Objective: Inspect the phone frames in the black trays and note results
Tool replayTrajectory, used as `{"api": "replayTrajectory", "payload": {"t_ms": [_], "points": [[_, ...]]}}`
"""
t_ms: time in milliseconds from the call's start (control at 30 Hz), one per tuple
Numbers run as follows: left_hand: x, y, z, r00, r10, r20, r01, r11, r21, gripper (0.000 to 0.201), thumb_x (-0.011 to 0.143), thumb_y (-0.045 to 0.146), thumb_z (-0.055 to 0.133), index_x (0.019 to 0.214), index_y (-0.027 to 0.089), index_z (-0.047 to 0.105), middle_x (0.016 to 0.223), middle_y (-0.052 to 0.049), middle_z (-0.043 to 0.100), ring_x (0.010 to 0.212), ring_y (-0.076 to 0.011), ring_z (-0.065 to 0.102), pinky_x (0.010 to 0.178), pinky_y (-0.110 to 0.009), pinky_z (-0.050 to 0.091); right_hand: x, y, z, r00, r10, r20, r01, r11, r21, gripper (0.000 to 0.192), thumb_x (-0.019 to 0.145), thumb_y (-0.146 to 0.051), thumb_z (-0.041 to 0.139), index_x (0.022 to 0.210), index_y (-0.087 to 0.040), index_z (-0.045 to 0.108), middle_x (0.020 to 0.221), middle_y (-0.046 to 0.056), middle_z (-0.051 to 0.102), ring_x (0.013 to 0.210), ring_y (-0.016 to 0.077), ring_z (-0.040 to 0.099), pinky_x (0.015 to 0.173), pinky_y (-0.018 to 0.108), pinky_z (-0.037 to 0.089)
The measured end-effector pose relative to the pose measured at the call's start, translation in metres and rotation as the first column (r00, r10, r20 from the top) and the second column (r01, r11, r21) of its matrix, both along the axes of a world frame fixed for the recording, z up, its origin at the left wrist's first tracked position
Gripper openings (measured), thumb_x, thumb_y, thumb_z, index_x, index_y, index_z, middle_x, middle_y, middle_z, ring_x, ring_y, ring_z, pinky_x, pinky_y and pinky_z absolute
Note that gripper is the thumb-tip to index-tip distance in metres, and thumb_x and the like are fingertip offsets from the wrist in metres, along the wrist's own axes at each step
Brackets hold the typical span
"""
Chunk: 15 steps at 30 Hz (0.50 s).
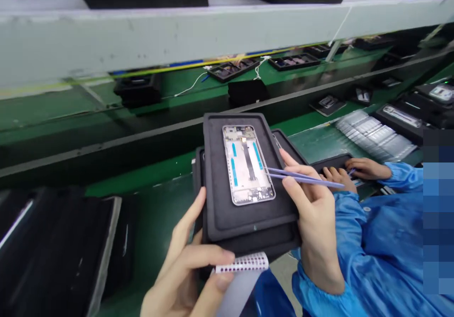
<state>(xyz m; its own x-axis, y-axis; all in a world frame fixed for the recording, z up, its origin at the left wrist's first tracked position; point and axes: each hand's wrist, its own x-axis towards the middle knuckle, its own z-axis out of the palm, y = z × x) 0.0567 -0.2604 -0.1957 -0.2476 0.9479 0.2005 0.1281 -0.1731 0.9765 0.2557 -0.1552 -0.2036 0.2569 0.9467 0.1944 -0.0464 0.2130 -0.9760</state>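
A silver phone frame (248,165) with blue strips lies in a black foam tray (227,213), stacked on at least one more black tray. My left hand (187,269) supports the stack's near left edge and pinches a white perforated strip (243,262) between thumb and finger. My right hand (312,213) grips the stack's right edge and holds blue tweezers (305,177), whose tips point at the phone frame's right side.
A co-worker in blue sleeves sits at right, hands (354,170) on a dark tray. Dark trays (53,241) stand at left. A green conveyor (149,132) carries more trays (230,69). Silver parts (372,135) lie at right. A white shelf (177,33) runs overhead.
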Motion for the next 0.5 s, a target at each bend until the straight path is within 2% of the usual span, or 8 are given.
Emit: {"api": "replayTrajectory", "payload": {"t_ms": [67,133,200,367,500], "points": [[-0.001,-0.008,-0.007,0.999,0.041,0.008,-0.041,0.999,0.005,0.011,0.104,0.033,0.082,0.094,0.029,0.081,0.175,-0.003,0.06,0.154,-0.0429,0.065,0.096,-0.042,0.077,-0.002,0.0,0.001,0.998,0.044,0.035,-0.045,0.998,0.042,0.012,0.096,-0.035,0.089,0.102,-0.029,0.08,0.155,0.006,0.077,0.157,0.0317,0.064,0.134,0.051,0.05],[-0.002,-0.013,-0.011,0.998,0.052,0.034,-0.052,0.999,-0.009,0.015,0.106,0.039,0.082,0.095,0.029,0.079,0.173,0.0,0.062,0.147,-0.0397,0.072,0.084,-0.034,0.077,-0.003,0.002,0.0,0.995,0.078,0.066,-0.083,0.992,0.091,0.015,0.095,-0.037,0.089,0.103,-0.028,0.079,0.15,0.008,0.08,0.154,0.0319,0.067,0.132,0.051,0.053],[0.0,-0.015,-0.014,0.995,0.069,0.07,-0.068,0.998,-0.01,0.02,0.107,0.045,0.08,0.096,0.029,0.077,0.174,0.001,0.061,0.137,-0.0369,0.078,0.077,-0.031,0.076,-0.004,0.006,-0.002,0.99,0.11,0.083,-0.121,0.983,0.139,0.02,0.092,-0.039,0.091,0.103,-0.027,0.079,0.142,0.008,0.084,0.151,0.0318,0.07,0.13,0.049,0.055],[0.016,-0.012,-0.013,0.987,0.134,0.087,-0.137,0.99,0.036,0.032,0.107,0.057,0.077,0.099,0.026,0.074,0.176,-0.005,0.059,0.142,-0.0351,0.076,0.08,-0.029,0.075,-0.004,0.008,-0.006,0.985,0.169,0.04,-0.173,0.965,0.196,0.026,0.09,-0.043,0.093,0.103,-0.026,0.077,0.137,0.01,0.084,0.146,0.0323,0.073,0.126,0.047,0.057],[0.031,-0.02,-0.013,0.975,0.164,0.15,-0.171,0.985,0.038,0.041,0.099,0.065,0.084,0.096,0.025,0.075,0.18,-0.008,0.053,0.145,-0.0374,0.073,0.083,-0.03,0.074,-0.004,-0.005,0.001,0.984,0.177,-0.01,-0.169,0.952,0.257,0.018,0.093,-0.033,0.088,0.104,-0.025,0.075,0.142,0.012,0.083,0.141,0.0298,0.076,0.123,0.047,0.058]]}}
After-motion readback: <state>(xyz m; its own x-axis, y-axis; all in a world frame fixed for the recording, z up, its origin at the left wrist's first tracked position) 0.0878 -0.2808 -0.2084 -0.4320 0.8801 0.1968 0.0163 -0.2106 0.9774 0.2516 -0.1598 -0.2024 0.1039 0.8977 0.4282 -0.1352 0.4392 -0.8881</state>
